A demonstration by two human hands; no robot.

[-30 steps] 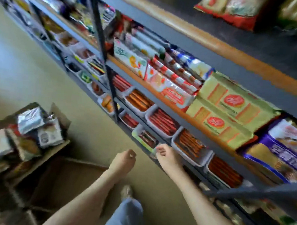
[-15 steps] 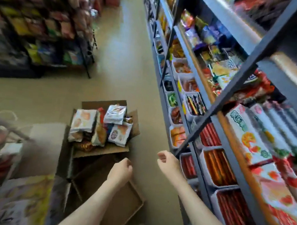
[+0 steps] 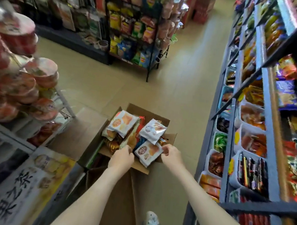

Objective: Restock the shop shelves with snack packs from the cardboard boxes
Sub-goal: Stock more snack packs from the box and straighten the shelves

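Beige floor [image 3: 182, 90] beside stocked shelves [image 3: 270, 98] is occupied by an open cardboard box [image 3: 139, 166] of snack packs [image 3: 123, 123]; 1 white pack [image 3: 146, 151] there is gripped at opposite edges by the left hand [image 3: 121, 157] and right hand [image 3: 172, 155].

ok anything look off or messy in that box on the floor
nothing looks spilled or damaged. the snack packs are heaped loosely above the rim of the cardboard box, tilted at different angles and overlapping rather than stacked flat.
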